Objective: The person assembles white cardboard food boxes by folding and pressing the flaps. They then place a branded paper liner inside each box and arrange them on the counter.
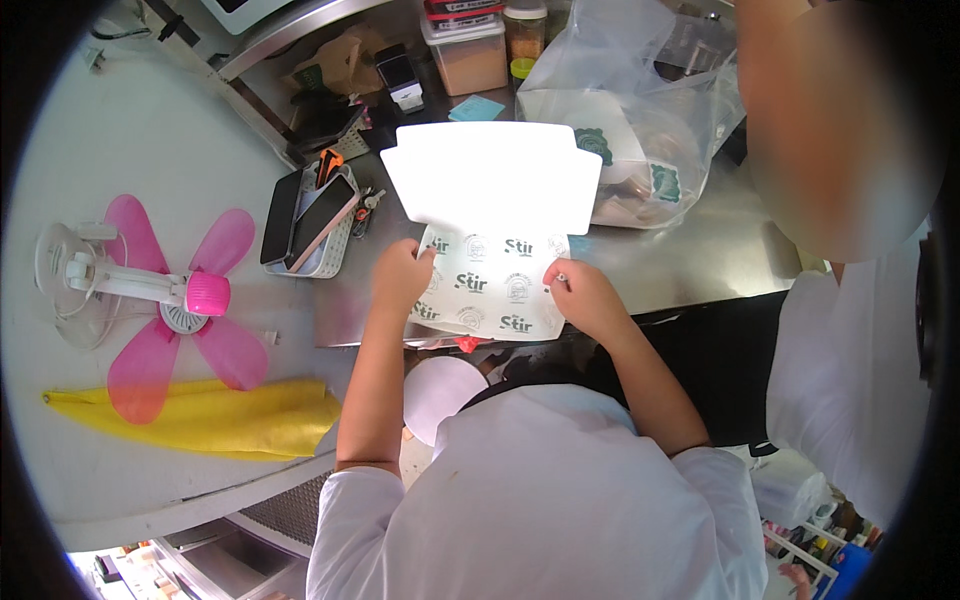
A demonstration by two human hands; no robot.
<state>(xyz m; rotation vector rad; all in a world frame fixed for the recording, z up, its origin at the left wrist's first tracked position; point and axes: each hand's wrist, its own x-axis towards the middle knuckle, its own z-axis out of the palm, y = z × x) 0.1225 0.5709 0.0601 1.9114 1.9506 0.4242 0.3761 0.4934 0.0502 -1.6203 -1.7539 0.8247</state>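
A cream paper sheet [490,283] with dark green prints lies in front of me at the table's near edge. Its left edge is pinched in my left hand [400,275], thumb on top. My right hand [588,300] is closed at the right edge, fingers curled onto the paper. Something small and round shows at those fingers, too small to name. Just beyond the sheet, a white cardboard piece with cut corner flaps [490,180], like an unfolded takeout box, is spread out and overexposed. The sheet meets its near side; I cannot tell whether they are joined.
Left stands a white basket [330,262] with phones and an orange cutter. Keys [368,208] lie beside it. A pink-bladed fan [185,300] and yellow cloth [200,418] are further left. Behind are a plastic bag [650,130] and a food tub [468,60]. Another person [850,360] stands close right.
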